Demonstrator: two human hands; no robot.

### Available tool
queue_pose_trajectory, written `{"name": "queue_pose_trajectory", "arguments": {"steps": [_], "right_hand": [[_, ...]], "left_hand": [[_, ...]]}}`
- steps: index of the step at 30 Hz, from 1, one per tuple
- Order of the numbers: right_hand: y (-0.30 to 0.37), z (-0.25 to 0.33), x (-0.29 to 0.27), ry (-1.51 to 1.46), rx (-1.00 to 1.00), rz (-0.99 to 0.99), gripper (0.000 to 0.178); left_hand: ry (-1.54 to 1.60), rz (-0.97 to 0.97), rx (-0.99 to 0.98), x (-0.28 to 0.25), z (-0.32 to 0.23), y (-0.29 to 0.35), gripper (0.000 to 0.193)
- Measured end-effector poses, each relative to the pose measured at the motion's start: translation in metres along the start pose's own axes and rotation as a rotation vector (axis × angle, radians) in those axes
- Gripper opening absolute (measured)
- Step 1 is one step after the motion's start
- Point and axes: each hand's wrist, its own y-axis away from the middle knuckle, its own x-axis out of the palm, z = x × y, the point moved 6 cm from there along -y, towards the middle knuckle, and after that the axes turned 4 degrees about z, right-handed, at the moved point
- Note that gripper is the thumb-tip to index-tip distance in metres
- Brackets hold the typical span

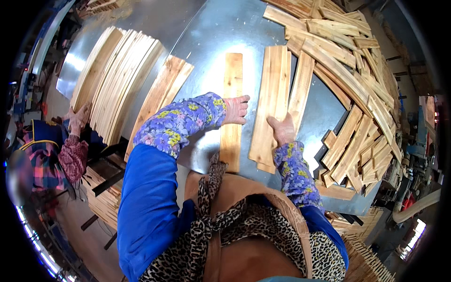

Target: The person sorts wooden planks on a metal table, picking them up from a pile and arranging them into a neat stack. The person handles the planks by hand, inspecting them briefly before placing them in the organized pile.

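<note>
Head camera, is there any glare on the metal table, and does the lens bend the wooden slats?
Head view: pale glare streaks the metal table, brightest at upper left. Head view: fisheye bends the long slat stack on the left into arcs, while the single slat under the left hand stays nearly straight. Head view: corners are black, rim detail smeared.

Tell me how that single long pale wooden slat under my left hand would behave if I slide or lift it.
The long pale wooden slat looks thin and flat, so probably light and stiff. Lying on the smooth shiny metal tabletop, it should slide easily under the left hand. Flat-sided, it seems unlikely to roll.
</note>
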Motion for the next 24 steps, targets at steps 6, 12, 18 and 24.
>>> {"name": "queue_pose_trajectory", "arguments": {"steps": [6,12,18,24], "right_hand": [[-0.011,-0.034,-0.07,-0.243,0.013,0.014,0.065],[0.028,0.028,-0.043,0.235,0.091,-0.086,0.085],[0.045,0.041,0.047,0.314,0.17,-0.031,0.104],[-0.008,0.087,0.032,0.539,-0.335,0.169,0.087]], "left_hand": [[0.276,0.066,-0.609,-0.045,0.029,0.076,0.072],[0.711,-0.206,-1.42,0.036,-0.01,0.245,0.085],[1.19,-0.277,-1.289,0.009,-0.044,0.119,0.098],[1.457,-0.41,-1.352,0.032,-0.067,0.039,0.082]]}}
